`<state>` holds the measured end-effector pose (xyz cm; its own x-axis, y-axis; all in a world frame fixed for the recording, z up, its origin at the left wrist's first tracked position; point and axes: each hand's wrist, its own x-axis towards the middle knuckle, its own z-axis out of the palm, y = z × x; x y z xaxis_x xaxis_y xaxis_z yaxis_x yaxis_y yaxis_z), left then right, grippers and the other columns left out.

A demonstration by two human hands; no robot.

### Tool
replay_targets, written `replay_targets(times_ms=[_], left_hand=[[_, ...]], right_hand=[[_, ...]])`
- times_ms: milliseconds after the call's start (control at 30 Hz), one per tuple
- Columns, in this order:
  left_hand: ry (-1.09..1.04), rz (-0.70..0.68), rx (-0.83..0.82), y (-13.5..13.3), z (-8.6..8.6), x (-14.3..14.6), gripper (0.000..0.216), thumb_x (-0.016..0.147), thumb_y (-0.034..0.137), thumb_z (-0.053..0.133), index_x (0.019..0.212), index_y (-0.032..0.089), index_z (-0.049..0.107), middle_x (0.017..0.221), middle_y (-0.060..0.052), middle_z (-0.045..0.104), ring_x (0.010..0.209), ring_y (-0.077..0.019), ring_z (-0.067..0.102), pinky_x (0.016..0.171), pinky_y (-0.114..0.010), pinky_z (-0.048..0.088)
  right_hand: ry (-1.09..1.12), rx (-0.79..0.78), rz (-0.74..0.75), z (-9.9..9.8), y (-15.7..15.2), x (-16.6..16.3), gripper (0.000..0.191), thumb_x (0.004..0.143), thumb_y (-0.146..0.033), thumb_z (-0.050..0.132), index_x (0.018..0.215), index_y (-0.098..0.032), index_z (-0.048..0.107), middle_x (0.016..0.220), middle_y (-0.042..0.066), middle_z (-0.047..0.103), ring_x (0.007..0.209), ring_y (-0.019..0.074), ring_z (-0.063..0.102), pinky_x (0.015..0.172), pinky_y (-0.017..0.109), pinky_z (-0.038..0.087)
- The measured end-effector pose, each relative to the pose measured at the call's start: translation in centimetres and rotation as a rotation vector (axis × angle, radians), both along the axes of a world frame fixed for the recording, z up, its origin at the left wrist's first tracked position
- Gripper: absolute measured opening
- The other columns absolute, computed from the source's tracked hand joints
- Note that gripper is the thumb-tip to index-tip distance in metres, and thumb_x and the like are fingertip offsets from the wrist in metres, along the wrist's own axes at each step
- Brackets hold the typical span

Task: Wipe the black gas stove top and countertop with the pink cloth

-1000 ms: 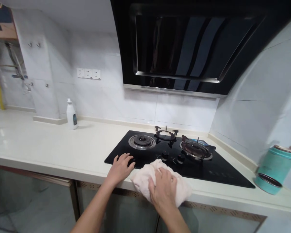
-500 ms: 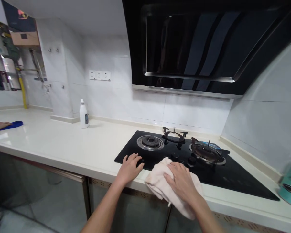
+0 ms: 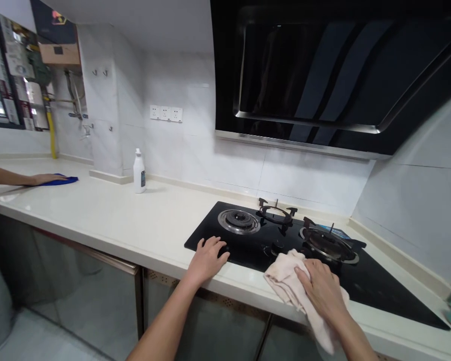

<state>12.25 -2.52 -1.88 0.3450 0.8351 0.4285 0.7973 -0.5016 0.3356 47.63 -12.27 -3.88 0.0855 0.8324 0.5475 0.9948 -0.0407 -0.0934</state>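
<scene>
Pale marbled walls (image 3: 188, 82) back a long, glossy cream tabletop (image 3: 165, 215) under a slanted black range hood (image 3: 304, 75). A flat black glass gas stove (image 3: 244, 248) sits on it. A rumpled off-white fabric cloth (image 3: 285, 276) overlaps the stove's front edge, folds drooping past the tabletop's rim. The right hand (image 3: 321, 286) grips it from above; the left hand (image 3: 209, 258), open, rests left of it.
</scene>
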Motion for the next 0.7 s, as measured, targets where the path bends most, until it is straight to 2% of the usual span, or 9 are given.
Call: replay_targets(times_ms=[133, 500, 700], left_hand=[[0.01, 0.004, -0.001, -0.1, 0.1, 0.0, 0.04, 0.098, 0.042, 0.048, 0.129, 0.024, 0.065, 0.147, -0.012, 0.057, 0.145, -0.0284, 0.043, 0.123, -0.059, 0.022], [0.008, -0.006, -0.011, -0.4, 0.4, 0.1, 0.039, 0.099, 0.042, 0.046, 0.128, 0.024, 0.065, 0.149, -0.012, 0.056, 0.145, -0.0296, 0.042, 0.123, -0.059, 0.023], [0.005, -0.01, -0.031, -0.7, 0.6, 0.2, 0.039, 0.099, 0.04, 0.048, 0.13, 0.024, 0.064, 0.149, -0.012, 0.055, 0.145, -0.029, 0.041, 0.123, -0.059, 0.021]], right_hand=[[-0.002, -0.019, -0.087, 0.0, -0.1, 1.1, 0.048, 0.103, -0.051, 0.024, 0.116, -0.024, 0.063, 0.121, 0.011, 0.063, 0.109, 0.0296, 0.057, 0.089, 0.046, 0.043], [0.024, 0.023, -0.055, -1.7, -0.8, 3.7, 0.054, 0.1, -0.053, 0.02, 0.122, -0.023, 0.059, 0.131, 0.013, 0.062, 0.119, 0.0303, 0.057, 0.095, 0.047, 0.044], [0.024, 0.01, -0.121, -2.2, -1.7, 4.4, 0.061, 0.099, -0.057, 0.017, 0.122, -0.02, 0.059, 0.133, 0.014, 0.062, 0.119, 0.0323, 0.058, 0.092, 0.048, 0.046]])
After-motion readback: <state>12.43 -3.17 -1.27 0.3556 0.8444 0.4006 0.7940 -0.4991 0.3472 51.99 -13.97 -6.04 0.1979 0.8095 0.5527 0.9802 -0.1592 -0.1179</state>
